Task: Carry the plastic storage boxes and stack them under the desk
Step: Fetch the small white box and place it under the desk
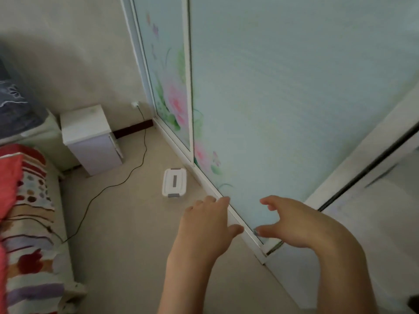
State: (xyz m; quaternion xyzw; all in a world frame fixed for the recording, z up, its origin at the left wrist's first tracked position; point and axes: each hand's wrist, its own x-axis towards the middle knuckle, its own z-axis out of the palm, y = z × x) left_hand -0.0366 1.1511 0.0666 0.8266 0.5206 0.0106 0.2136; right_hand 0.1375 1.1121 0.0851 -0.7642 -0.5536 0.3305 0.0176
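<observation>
Your left grip [208, 223] and right grip [294, 225] are open and empty, fingers spread. One box [174, 182] sits lidded on the floor [127, 223] at eleven o'clock from them, beside the sliding door [283, 109]. No counter shows; carrying and stacking likely remain.

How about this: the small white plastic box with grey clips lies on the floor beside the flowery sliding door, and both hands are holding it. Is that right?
Not quite. The small white plastic box with grey clips does lie on the floor beside the flowery sliding door, but no hand holds it. The head view shows the left hand and right hand empty, apart from it.
</observation>
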